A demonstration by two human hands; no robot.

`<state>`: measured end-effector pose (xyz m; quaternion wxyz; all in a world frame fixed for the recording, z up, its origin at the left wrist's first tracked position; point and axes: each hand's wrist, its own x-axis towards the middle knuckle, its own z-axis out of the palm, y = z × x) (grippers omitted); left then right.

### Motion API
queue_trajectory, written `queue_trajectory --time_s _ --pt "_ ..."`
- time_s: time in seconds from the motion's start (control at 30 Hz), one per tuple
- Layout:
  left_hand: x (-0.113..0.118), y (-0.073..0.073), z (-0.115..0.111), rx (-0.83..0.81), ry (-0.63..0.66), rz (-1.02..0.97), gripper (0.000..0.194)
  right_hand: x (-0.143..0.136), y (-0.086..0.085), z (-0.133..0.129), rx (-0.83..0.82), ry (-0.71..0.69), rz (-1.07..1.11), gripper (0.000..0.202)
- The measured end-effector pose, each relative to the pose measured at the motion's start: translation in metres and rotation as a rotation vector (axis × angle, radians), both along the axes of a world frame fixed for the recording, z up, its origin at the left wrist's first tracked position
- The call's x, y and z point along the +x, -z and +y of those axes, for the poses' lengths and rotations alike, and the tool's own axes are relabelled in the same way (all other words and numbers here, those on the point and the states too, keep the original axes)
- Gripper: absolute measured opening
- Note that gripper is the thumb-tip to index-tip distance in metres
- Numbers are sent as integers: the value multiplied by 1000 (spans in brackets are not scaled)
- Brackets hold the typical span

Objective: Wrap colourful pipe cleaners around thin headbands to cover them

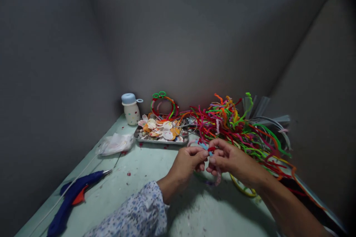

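In the middle of the head view, my left hand (pixel 193 157) pinches a curved band wrapped in fuzzy pink and light blue pipe cleaner (pixel 218 177). Close beside it, my right hand (pixel 229 159) is closed at the same spot, its thumb and fingers around a short red pipe cleaner (pixel 211 149) on the band's blue part. Both hands are above the table. The band's lower end curves down below the fingers, and part of it is hidden behind them.
A metal tray (pixel 161 142) of paper cutouts stands behind the hands, with finished-looking hoops (pixel 164 107) at its back. Right lies a heap of pipe cleaners (pixel 222 122). Left are a blue glue gun (pixel 73 192), its cord, a plastic bag (pixel 116 144) and a bottle (pixel 131 111). Grey partitions enclose the table.
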<state>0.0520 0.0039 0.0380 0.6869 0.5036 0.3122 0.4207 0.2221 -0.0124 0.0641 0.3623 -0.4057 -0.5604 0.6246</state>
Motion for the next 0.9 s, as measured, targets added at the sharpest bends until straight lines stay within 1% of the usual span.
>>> queue_trajectory --time_s 0.1,0.17,0.3,0.4,0.47,0.57,0.67,0.9 --pt "2 4 0 -84 31 -82 31 -1 2 2 7 8 -13 32" --pt "3 4 -1 -127 52 -141 30 -3 1 1 27 9 -28 31" --pt "3 -1 -3 -175 56 -202 32 -6 -8 -2 109 20 -94 29" --pt "2 -6 -5 -147 32 -188 33 -8 -16 -5 265 70 -197 21" --pt "1 -10 -7 -121 14 -173 31 -9 -21 -6 388 166 -295 17" --pt "2 -13 -9 -111 -10 -174 29 -10 -23 -9 537 283 -454 18" --pt "3 -15 -11 -127 -29 -198 27 -12 -22 -11 668 325 -563 17" --pt "5 -20 -14 -208 -86 -269 22 -19 -19 -15 915 399 -687 16"
